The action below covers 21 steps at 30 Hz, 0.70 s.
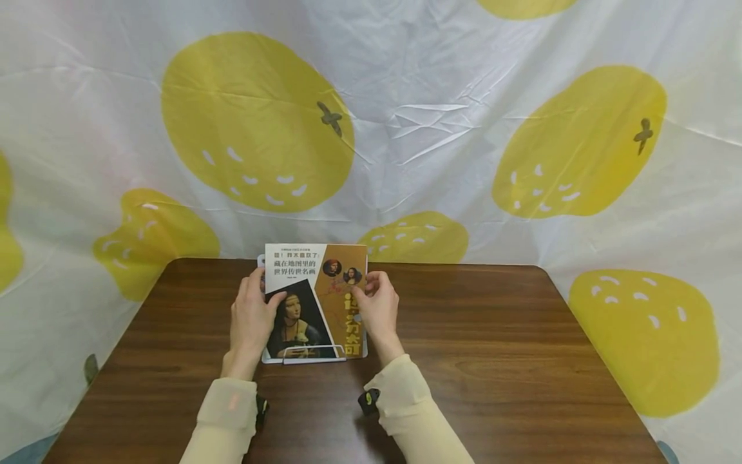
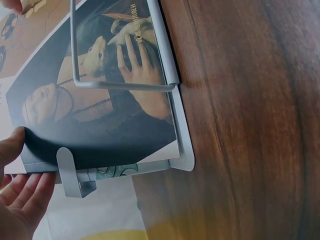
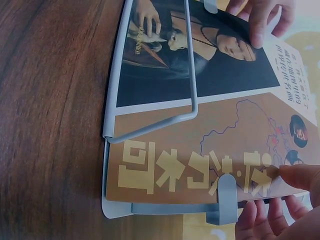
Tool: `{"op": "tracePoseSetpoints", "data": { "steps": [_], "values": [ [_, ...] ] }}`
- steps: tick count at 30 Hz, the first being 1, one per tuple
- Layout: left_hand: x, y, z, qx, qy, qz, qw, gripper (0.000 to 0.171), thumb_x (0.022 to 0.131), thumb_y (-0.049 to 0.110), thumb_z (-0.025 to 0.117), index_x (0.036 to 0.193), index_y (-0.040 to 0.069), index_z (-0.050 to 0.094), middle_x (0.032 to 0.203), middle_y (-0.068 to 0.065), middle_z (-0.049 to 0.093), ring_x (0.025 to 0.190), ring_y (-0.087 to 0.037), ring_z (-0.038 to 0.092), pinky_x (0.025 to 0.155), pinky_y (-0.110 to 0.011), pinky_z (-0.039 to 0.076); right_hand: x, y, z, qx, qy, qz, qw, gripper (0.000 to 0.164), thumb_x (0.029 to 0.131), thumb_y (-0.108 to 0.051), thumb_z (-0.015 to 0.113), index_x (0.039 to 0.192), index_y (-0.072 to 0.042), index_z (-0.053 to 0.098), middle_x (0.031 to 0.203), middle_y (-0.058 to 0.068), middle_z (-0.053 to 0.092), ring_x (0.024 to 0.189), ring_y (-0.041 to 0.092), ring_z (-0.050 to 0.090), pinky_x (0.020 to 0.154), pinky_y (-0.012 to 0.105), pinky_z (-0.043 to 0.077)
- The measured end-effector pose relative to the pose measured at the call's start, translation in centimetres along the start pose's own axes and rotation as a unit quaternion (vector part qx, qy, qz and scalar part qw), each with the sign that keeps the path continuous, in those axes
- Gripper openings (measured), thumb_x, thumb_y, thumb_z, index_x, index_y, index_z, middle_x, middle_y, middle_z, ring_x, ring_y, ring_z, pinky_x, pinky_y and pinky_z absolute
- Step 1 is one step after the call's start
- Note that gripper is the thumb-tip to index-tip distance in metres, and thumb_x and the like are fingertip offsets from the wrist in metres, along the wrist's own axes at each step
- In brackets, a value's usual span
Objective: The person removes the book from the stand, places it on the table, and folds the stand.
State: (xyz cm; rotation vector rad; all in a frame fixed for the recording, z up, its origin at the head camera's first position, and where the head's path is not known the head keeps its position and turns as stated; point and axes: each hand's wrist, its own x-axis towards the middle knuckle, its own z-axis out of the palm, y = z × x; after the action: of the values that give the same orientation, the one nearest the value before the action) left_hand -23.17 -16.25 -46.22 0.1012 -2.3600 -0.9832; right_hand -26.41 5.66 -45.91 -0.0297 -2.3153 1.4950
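A book (image 1: pixel 320 277) with a white and orange-brown cover and a painted portrait on its front stands upright on a pale metal book stand (image 1: pixel 313 360). My left hand (image 1: pixel 250 316) pinches the book's left edge, thumb on the cover and fingers behind. My right hand (image 1: pixel 379 309) pinches the right edge in the same way. A wire bar (image 2: pixel 125 86) of the stand crosses the lower front of the cover. Side clips (image 2: pixel 67 167) of the stand lap over the edges, one (image 3: pixel 227 192) just beside my right fingers. The fingertips behind the book are partly hidden.
The stand rests on a dark brown wooden table (image 1: pixel 487 348). Behind the table hangs a white curtain (image 1: pixel 423 148) with large yellow fruit shapes. Black straps (image 1: pixel 368 401) show at the wrists, by the cream sleeves (image 1: pixel 414 403).
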Motion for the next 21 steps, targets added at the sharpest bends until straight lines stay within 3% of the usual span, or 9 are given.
{"op": "tracePoseSetpoints", "data": {
  "steps": [21],
  "values": [
    [1.2, 0.6, -0.3, 0.004, 0.019, 0.022, 0.9996, 0.058, 0.084, 0.010, 0.077, 0.135, 0.002, 0.050, 0.104, -0.018, 0.056, 0.087, -0.040, 0.060, 0.074, -0.055, 0.047, 0.6, -1.4, 0.2, -0.001, 0.013, -0.007, 1.000, 0.025, 0.080, -0.006, 0.077, 0.099, -0.008, 0.060, 0.080, 0.003, 0.057, 0.068, 0.014, 0.053, 0.064, 0.031, 0.044]
  ]
}}
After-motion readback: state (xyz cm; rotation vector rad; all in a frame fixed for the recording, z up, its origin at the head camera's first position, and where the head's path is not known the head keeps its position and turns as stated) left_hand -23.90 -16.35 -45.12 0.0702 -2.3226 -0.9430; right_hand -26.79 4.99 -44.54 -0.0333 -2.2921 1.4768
